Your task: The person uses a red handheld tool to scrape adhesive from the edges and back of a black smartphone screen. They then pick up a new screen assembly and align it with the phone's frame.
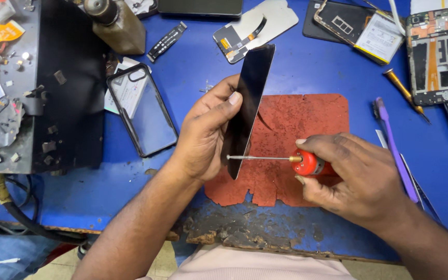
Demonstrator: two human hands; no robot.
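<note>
My left hand (206,132) grips a dark smartphone (250,98), held on edge and tilted so its glossy black face shows. My right hand (356,179) holds a red-handled screwdriver (307,163) horizontally. Its thin metal shaft (257,157) points left and its tip touches the lower edge of the phone, near my left palm. Both hands hover above a worn red mat (291,129) on the blue workbench (193,78).
A clear phone case (141,111) lies left of my hands. A black metal block (42,88) littered with small parts and a brown bottle (117,23) stand at the left. Opened phones (434,54), a display panel (257,26), a purple tool (395,148) and a brass-tipped screwdriver (405,93) lie behind and right.
</note>
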